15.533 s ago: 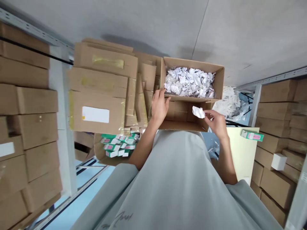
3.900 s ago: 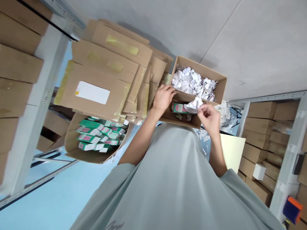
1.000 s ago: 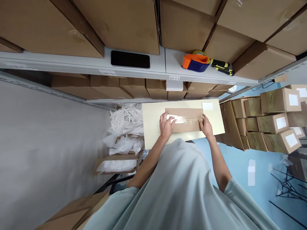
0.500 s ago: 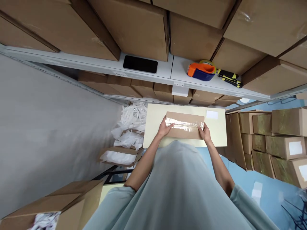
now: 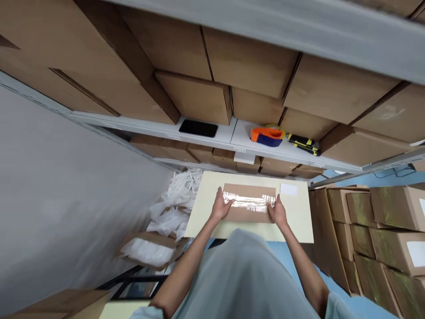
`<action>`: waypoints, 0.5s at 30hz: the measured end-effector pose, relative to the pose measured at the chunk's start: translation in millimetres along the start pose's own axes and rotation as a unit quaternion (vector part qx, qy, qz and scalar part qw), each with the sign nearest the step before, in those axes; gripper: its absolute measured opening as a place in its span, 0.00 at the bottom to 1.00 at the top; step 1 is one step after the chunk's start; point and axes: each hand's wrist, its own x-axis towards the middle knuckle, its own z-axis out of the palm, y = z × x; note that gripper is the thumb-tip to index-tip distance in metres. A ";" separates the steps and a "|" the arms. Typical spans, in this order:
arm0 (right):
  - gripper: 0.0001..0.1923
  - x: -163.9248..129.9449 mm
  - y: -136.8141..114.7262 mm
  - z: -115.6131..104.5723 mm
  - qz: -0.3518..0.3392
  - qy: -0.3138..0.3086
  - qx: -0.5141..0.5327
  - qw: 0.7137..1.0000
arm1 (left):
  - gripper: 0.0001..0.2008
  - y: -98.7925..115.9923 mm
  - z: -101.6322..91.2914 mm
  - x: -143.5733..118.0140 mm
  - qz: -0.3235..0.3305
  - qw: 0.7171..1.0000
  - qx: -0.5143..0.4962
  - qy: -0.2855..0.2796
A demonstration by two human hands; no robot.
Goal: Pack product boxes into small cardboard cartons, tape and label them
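A flat cardboard box [image 5: 249,215] lies on the pale yellow tabletop [image 5: 199,221], with shiny clear tape running lengthwise across its top. My left hand [image 5: 220,206] grips its left end, thumb over the tape and fingers along the side. At the right end, my right hand [image 5: 277,211] has the same hold, thumb on top near the tape's end. The undersides of both hands are hidden. A small white paper [image 5: 288,189] lies on the table just beyond my right hand.
A shelf ahead holds a black phone [image 5: 198,128], an orange and blue tape dispenser [image 5: 266,136], black and yellow cutters [image 5: 303,144] and large cartons [image 5: 195,98]. Stacked taped boxes [image 5: 360,212] stand right. White packing scraps [image 5: 182,190] are piled left, beside the wall.
My view has tilted up, so table and shelf sit lower in the picture. My fingers have straightened somewhat along the box's ends; the box stays on the table between my hands.
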 end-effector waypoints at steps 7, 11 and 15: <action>0.35 89.6 -146.0 -118.6 -0.343 0.194 -0.093 0.914 | 0.43 150.3 -29.6 65.8 0.297 0.953 0.013 0.056; 0.29 136.2 -220.7 -164.6 -0.278 0.132 -0.261 0.915 | 0.42 238.3 -48.8 97.0 0.377 0.922 0.025 0.085; 0.29 149.0 -237.6 -167.2 -0.227 0.043 -0.334 0.914 | 0.42 252.9 -54.7 98.6 0.379 0.921 0.027 0.083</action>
